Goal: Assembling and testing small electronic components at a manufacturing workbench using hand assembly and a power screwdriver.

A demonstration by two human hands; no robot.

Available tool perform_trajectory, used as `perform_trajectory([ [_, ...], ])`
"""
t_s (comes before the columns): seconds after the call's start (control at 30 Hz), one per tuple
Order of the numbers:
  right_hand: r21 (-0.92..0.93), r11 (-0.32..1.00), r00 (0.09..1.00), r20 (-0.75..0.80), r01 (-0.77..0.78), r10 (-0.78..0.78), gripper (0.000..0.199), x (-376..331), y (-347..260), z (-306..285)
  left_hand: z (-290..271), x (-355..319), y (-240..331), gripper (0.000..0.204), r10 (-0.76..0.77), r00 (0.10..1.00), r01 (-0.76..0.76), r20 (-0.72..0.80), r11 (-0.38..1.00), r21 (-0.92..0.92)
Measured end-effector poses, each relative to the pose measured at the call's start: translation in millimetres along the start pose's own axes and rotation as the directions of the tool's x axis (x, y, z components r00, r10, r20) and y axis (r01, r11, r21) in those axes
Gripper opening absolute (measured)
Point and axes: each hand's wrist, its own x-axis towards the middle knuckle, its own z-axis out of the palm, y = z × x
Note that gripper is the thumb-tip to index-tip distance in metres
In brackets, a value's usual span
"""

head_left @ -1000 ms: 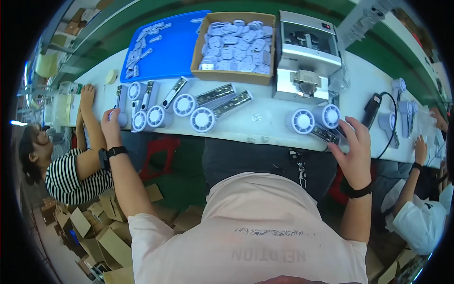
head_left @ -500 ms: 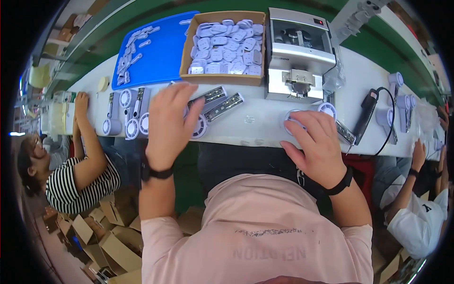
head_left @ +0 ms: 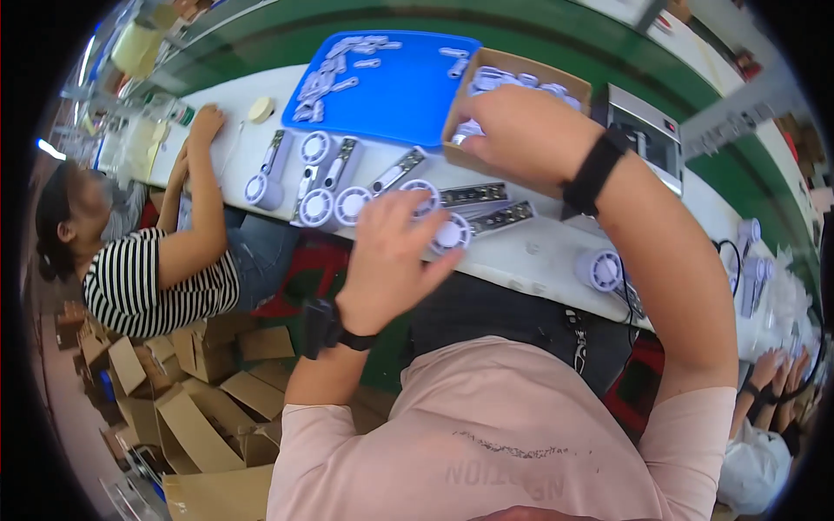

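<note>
My left hand (head_left: 393, 256) is over the bench's near edge with thumb and fingers apart, by the round heads of pale lavender handheld fans. One fan (head_left: 451, 233) shows just past my fingertips, its handle's circuit board bare; whether I touch it I cannot tell. My right hand (head_left: 521, 130) reaches over the near wall of a cardboard box (head_left: 580, 85) filled with pale plastic covers (head_left: 495, 78). Its fingers point down into the box and are largely hidden. Several more fans, such as this one (head_left: 263, 189), lie to the left of my left hand.
A blue tray (head_left: 391, 104) with small pale parts lies left of the box. A silver machine (head_left: 647, 130) stands to its right. Another fan (head_left: 601, 271) lies near the front edge beside my right forearm. A person in stripes (head_left: 130, 278) sits at left; flattened cartons (head_left: 200, 425) lie below.
My right hand has moved from the fan at the right up and left into the cardboard box. My left hand stays by the fans, now slightly lower. The whole view has turned rightward.
</note>
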Motion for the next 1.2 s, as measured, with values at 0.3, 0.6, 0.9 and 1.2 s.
perform_trajectory([
  [0.3, -0.093, 0.996, 0.999, -0.044, 0.009, -0.013, 0.041, 197.1, -28.1, 36.2, 76.2, -29.0, -1.2, 0.042, -0.057, 0.968, 0.04, -0.243, 0.996, -0.073],
  [0.6, -0.15, 0.988, 0.98, -0.187, 0.044, -0.072, 0.031, 293.5, -24.7, 127.9, 109.3, -32.9, -13.9, 0.034, 0.02, 0.892, -0.055, -0.452, 0.996, -0.065],
  [0.9, -0.079, 0.922, 0.898, -0.211, 0.378, -0.386, 0.02, 156.9, -33.8, 18.5, 99.4, -32.3, -18.1, 0.041, 0.052, 0.926, -0.093, -0.373, 0.991, -0.094],
  [1.2, 0.751, 0.66, 0.993, -0.089, 0.012, 0.084, 0.022, -119.5, -23.4, 25.8, 87.7, -36.9, -13.6, 0.054, 0.174, 0.953, -0.269, -0.248, 0.863, -0.428],
])
